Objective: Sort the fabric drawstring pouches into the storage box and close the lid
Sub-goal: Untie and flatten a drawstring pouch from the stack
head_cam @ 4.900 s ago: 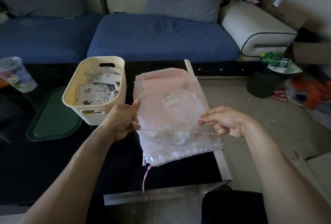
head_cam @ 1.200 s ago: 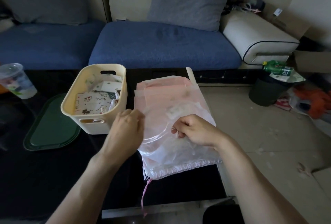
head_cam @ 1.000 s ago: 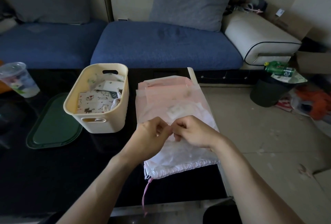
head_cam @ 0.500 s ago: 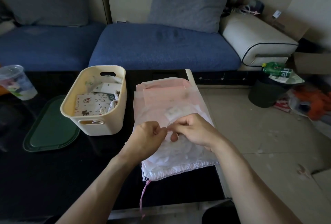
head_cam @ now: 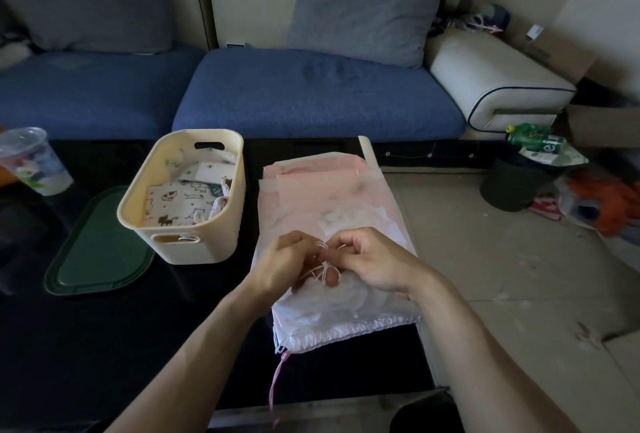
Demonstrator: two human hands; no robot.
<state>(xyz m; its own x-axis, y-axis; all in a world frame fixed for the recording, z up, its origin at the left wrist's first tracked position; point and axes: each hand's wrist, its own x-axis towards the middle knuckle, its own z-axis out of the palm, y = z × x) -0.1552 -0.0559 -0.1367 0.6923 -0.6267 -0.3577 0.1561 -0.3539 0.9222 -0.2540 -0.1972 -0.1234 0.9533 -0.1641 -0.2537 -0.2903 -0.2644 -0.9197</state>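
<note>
A stack of sheer pink and white drawstring pouches (head_cam: 346, 204) lies on the black table, right of centre. Both hands meet over the top pouch. My left hand (head_cam: 284, 262) and my right hand (head_cam: 370, 259) each pinch the thin white drawstring (head_cam: 320, 271), which is bunched between their fingertips. A cream storage box (head_cam: 194, 245) stands to the left, open, with printed pouches (head_cam: 173, 204) inside. Its dark green lid (head_cam: 93, 252) lies flat on the table left of the box. A pink cord (head_cam: 275, 387) trails from the stack toward the front table edge.
A plastic cup (head_cam: 31, 162) stands at the table's far left. A blue sofa (head_cam: 311, 96) runs behind the table. On the floor to the right are a dark bin (head_cam: 512, 186) with a green bottle (head_cam: 533, 139) on top, and loose clutter.
The hands, earlier spread apart holding the string taut, have come together over the pouch. The drawstring is now gathered in loops between the fingertips.
</note>
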